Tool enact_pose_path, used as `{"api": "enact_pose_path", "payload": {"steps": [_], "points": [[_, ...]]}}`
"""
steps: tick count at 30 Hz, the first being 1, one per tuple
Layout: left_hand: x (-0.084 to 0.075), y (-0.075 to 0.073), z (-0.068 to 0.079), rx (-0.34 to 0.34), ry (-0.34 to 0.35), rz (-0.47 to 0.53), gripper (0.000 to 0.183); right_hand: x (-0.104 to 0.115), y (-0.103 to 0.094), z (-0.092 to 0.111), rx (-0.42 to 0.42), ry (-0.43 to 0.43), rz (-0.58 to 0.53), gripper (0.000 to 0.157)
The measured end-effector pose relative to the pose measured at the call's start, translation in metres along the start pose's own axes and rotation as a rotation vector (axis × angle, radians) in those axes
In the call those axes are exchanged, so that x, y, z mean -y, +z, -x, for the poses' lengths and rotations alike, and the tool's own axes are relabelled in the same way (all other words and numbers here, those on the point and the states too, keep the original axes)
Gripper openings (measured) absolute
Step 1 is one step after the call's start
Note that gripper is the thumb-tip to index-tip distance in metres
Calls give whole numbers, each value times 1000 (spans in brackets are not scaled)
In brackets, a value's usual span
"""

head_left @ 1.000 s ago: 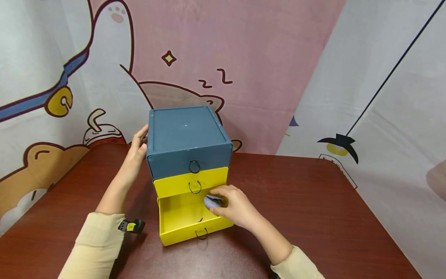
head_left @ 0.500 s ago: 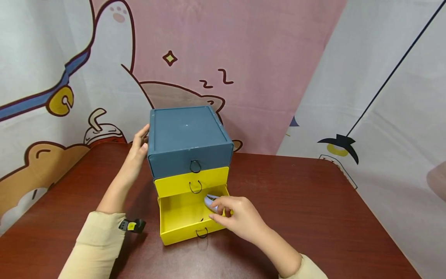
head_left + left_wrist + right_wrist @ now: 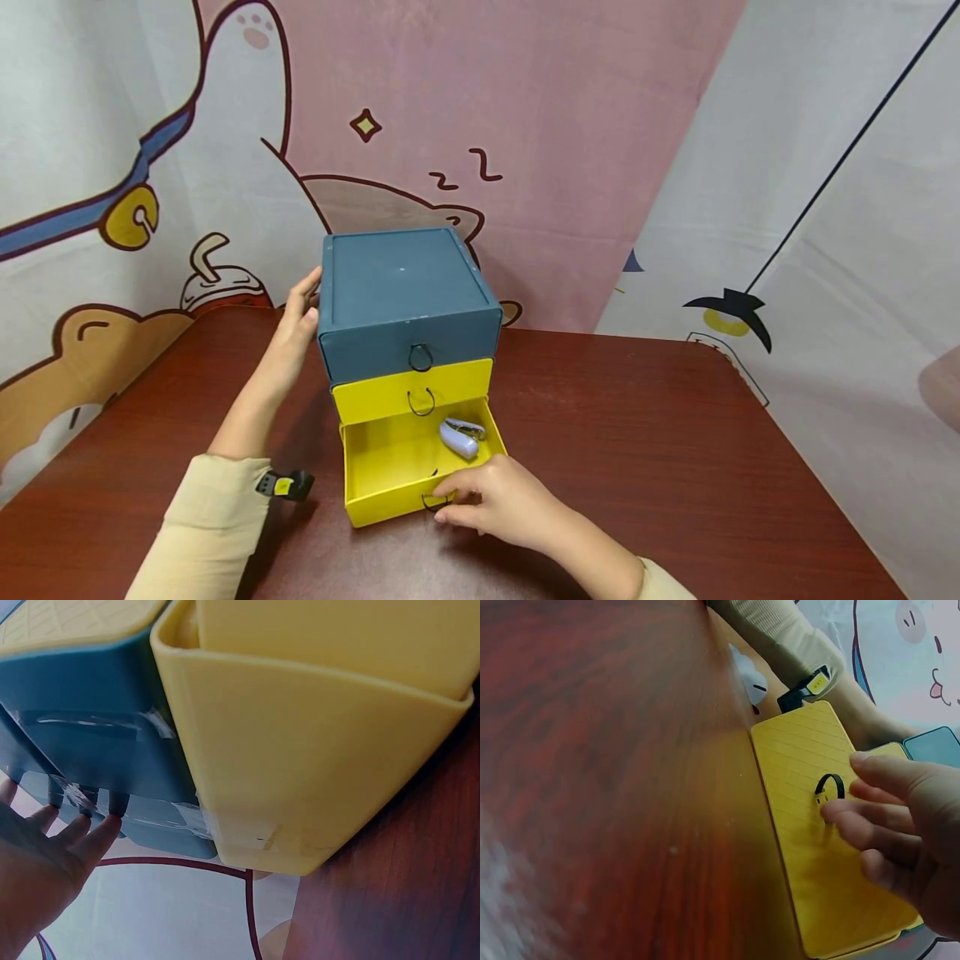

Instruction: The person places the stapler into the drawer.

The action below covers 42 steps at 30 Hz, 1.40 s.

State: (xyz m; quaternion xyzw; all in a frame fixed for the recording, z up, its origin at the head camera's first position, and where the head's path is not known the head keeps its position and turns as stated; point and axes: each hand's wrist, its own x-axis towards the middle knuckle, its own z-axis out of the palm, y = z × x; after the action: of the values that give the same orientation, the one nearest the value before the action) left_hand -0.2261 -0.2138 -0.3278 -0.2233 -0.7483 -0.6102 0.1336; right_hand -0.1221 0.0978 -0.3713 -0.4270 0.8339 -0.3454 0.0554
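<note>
A small two-drawer-colour cabinet, blue on top (image 3: 405, 279), stands on the table. Its pulled-out bottom yellow drawer (image 3: 375, 467) holds a lavender stapler (image 3: 460, 439) lying at the right side. My right hand (image 3: 506, 504) is at the drawer's front, thumb and fingers apart around the black loop handle (image 3: 433, 503). In the right wrist view a fingertip overlaps the loop handle (image 3: 830, 786), while the thumb stands away from it. My left hand (image 3: 291, 333) rests its fingers on the cabinet's left side; the left wrist view shows the fingertips (image 3: 110, 825) against the blue wall.
Above the pulled-out drawer is another yellow drawer (image 3: 411, 393) with its own loop handle. Clear tape (image 3: 161, 724) runs across the blue side. The brown table (image 3: 660, 467) extends to the right, and a printed cartoon cloth (image 3: 562, 167) hangs behind it.
My right hand has let go of the stapler, leaving it in the bottom drawer, and has moved down and toward me to the drawer's handle. My left hand stays put.
</note>
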Motion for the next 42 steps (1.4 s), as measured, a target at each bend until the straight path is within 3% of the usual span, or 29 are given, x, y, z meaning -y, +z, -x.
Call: {"api": "enact_pose_path", "payload": {"steps": [3,8,15,19,27,37,42], "points": [[0,0,0,1,0,1,62,-2,2,-1,43,37,6,18],[0,0,0,-2,-2,2,63,-7,8,-2,80,17,121,13],[0,0,1,-2,0,6,63,-10,12,-2,-20,-44,205,6],[-1,0,0,-3,1,8,63,-12,13,-3,-76,-54,189,9],[-1,-1,1,-4,4,7,62,-13,11,-13,-138,7,159,11],[0,-1,1,-1,-6,7,62,-23,11,-32,-185,109,94,13],[0,0,1,2,-5,10,63,-29,13,-40,-208,117,49,11]]}}
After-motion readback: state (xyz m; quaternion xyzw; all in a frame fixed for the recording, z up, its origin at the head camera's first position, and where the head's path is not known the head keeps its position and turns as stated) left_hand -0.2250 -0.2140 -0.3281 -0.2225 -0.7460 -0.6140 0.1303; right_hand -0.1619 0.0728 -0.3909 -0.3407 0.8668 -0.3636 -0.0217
